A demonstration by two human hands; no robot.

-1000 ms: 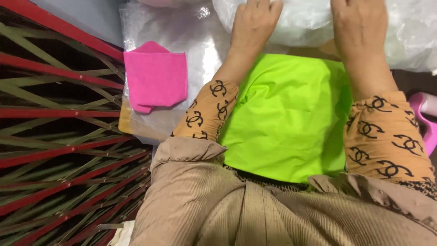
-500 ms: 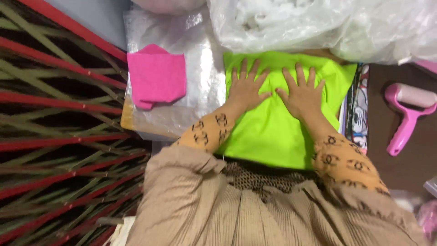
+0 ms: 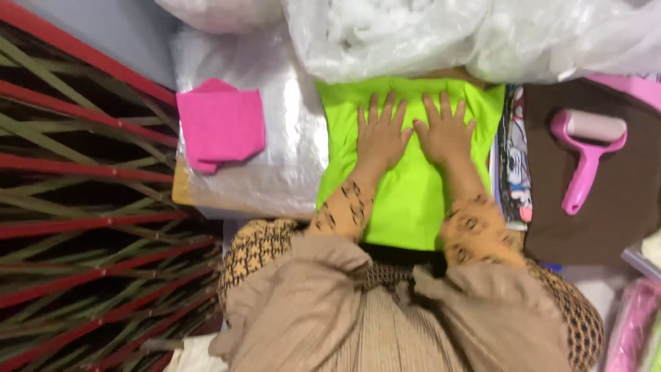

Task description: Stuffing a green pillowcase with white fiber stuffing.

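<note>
- At the far left, a folded pink cloth (image 3: 220, 124) lies on a clear plastic sheet (image 3: 289, 165) that covers the left part of the work surface; neither hand is near it.
- Just right of that sheet lies the lime-green garment (image 3: 406, 200), spread flat in the middle of the surface, its near edge close to the person's body and its far edge tucked against the big clear plastic bags (image 3: 447, 34) of white stuffing.
- The left hand (image 3: 381, 134) rests palm down on the far half of the garment, fingers spread and straight; it grips nothing, only presses on the cloth.
- The right hand (image 3: 446, 131) lies right beside it, thumbs almost meeting, likewise flat and open with nothing in its grasp.
- Judging by this pose, the step in hand is smoothing or pressing the green fabric flat. A next move would call for an even outward sweep toward the edges, or a pinch at a border to fold it, with the cloth kept from bunching.
- The garment looks bright, thin and soft, mostly smooth, with faint creases near the hands; it would likely slide and wrinkle easily.
- Further right lie a printed paper (image 3: 515, 165), then a pink lint roller (image 3: 585, 155) on a dark brown cloth (image 3: 606, 220), well apart from the hands.
</note>
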